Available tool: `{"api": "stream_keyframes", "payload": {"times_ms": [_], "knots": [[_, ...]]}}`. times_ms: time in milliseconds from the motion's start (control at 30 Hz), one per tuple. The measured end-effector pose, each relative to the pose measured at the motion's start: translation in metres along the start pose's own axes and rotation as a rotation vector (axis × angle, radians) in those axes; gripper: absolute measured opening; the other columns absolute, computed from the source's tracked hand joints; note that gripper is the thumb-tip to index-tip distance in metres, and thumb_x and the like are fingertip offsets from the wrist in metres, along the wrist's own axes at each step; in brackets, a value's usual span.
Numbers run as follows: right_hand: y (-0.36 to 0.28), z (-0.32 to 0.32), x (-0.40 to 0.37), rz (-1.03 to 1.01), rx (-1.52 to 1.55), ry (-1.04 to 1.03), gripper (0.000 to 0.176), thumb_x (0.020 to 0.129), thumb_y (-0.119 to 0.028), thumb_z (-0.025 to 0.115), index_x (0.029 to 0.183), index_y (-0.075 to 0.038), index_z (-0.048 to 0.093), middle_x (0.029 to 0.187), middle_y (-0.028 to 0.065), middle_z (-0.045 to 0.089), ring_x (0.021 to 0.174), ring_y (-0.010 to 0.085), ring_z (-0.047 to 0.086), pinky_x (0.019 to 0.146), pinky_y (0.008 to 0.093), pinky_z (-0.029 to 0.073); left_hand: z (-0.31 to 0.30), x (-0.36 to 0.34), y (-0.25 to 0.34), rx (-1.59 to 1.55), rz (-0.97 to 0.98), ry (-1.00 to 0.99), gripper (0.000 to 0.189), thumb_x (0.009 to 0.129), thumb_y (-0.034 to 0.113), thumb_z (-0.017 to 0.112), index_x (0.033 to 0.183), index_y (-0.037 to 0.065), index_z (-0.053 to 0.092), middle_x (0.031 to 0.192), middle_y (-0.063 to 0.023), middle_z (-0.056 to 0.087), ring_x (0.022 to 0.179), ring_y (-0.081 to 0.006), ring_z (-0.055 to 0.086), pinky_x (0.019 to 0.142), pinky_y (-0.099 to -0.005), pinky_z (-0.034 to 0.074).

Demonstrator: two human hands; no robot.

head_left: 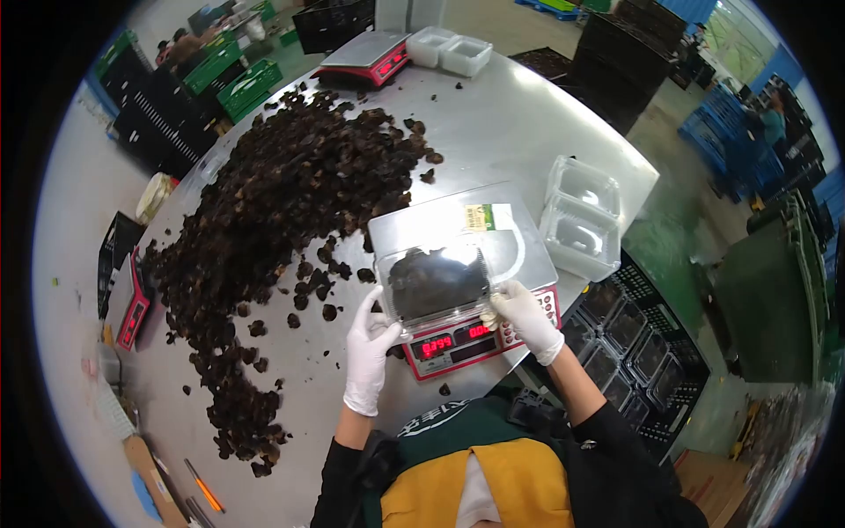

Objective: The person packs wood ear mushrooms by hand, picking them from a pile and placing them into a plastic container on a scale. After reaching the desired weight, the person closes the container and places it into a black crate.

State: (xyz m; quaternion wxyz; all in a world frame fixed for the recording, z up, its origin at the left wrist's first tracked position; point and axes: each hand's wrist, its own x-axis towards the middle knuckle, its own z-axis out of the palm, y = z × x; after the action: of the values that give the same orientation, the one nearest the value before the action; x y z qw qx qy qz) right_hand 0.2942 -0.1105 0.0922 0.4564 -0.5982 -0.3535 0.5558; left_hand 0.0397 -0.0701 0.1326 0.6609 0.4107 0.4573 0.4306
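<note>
The clear container [437, 283] of dark fungus sat on the scale [458, 345] at the near edge of the desk [493, 132], between both hands. The left hand [370, 339] gripped its left side. The right hand [524, 317] pinched its right corner.

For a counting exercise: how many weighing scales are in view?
3: the near scale under the tray, the far scale at the table's far edge, the left scale at its left edge. More may be hidden.
</note>
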Motion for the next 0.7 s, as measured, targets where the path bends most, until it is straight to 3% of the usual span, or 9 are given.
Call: {"api": "stream_keyframes", "payload": {"times_ms": [100,167,200,300,333,400,433,533,700], "knots": [[-0.012,0.014,-0.006,-0.082,-0.024,0.073,0.025,0.092,-0.009,0.052,0.111,0.007,0.054,0.073,0.0044,0.062,0.06,0.0095,0.06,0.051,0.0239,0.048,-0.006,0.004,-0.011,0.082,0.096,-0.019,0.062,0.082,-0.011,0.055,0.141,-0.001,0.039,0.083,-0.0033,0.057,0.075,-0.013,0.063,0.07,-0.0268,0.055],[-0.01,0.021,-0.013,-0.022,-0.114,0.21,0.018,0.095,-0.014,0.051,0.098,0.004,0.054,0.074,0.0091,0.062,0.063,0.0149,0.062,0.057,0.0297,0.05,-0.005,0.005,-0.014,0.153,0.162,-0.004,0.059,0.08,-0.012,0.054,0.137,-0.001,0.043,0.08,-0.0024,0.056,0.075,-0.0126,0.062,0.071,-0.025,0.053],[0.025,0.019,-0.002,-0.283,-0.384,0.353,0.018,0.094,-0.012,0.051,0.1,0.004,0.053,0.077,0.0122,0.063,0.067,0.0173,0.064,0.06,0.0324,0.051,-0.003,0.006,-0.017,0.146,0.159,0.004,0.057,0.081,-0.012,0.054,0.136,-0.001,0.044,0.081,-0.0024,0.056,0.076,-0.0128,0.062,0.071,-0.0249,0.053],[-0.027,0.009,-0.048,0.019,-0.05,0.396,0.019,0.09,-0.01,0.054,0.102,0.004,0.052,0.079,0.0157,0.063,0.072,0.0247,0.065,0.067,0.0376,0.051,0.022,-0.009,-0.023,0.128,0.099,-0.08,0.054,0.083,-0.01,0.055,0.136,-0.001,0.044,0.088,-0.0036,0.057,0.079,-0.0131,0.063,0.073,-0.0249,0.052],[-0.021,-0.008,-0.054,-0.215,-0.312,0.485,0.016,0.09,-0.009,0.054,0.1,0.003,0.053,0.078,0.0116,0.062,0.069,0.02,0.064,0.064,0.0351,0.051,0.029,-0.011,-0.023,0.126,0.067,-0.123,0.053,0.085,-0.007,0.056,0.136,-0.001,0.044,0.092,-0.0049,0.059,0.081,-0.0134,0.063,0.075,-0.025,0.052],[-0.021,-0.041,-0.09,-0.098,0.162,0.475,0.012,0.09,-0.01,0.056,0.096,0.0,0.054,0.077,0.0066,0.061,0.064,0.0105,0.059,0.059,0.0291,0.05,0.046,-0.018,-0.027,0.135,0.005,-0.262,0.052,0.087,-0.004,0.057,0.137,-0.001,0.044,0.098,-0.0062,0.059,0.085,-0.0137,0.063,0.077,-0.0252,0.051],[-0.011,-0.061,-0.107,-0.21,-0.059,0.608,0.012,0.091,-0.01,0.057,0.099,-0.002,0.053,0.077,0.0053,0.06,0.063,0.0099,0.059,0.056,0.0268,0.05,0.052,-0.022,-0.029,0.149,-0.047,-0.378,0.051,0.089,-0.001,0.057,0.138,0.0,0.043,0.104,-0.0076,0.06,0.088,-0.0139,0.063,0.08,-0.0255,0.051],[-0.035,-0.116,-0.176,-0.102,-0.241,0.81,0.008,0.093,-0.008,0.055,0.098,-0.002,0.051,0.073,0.0057,0.06,0.06,0.0099,0.059,0.052,0.0261,0.048,0.057,-0.023,-0.026,0.211,-0.017,-0.377,0.043,0.092,0.001,0.055,0.135,-0.001,0.049,0.109,-0.0098,0.062,0.091,-0.0147,0.063,0.085,-0.0264,0.049],[0.015,-0.226,-0.243,0.195,-0.723,0.876,0.014,0.086,-0.011,0.059,0.091,0.001,0.055,0.068,0.0152,0.061,0.058,0.0203,0.063,0.057,0.0351,0.05,0.04,-0.014,-0.017,0.288,0.065,-0.275,0.031,0.094,0.0,0.051,0.125,-0.004,0.057,0.104,-0.009,0.064,0.091,-0.0151,0.062,0.087,-0.0276,0.049]]}}
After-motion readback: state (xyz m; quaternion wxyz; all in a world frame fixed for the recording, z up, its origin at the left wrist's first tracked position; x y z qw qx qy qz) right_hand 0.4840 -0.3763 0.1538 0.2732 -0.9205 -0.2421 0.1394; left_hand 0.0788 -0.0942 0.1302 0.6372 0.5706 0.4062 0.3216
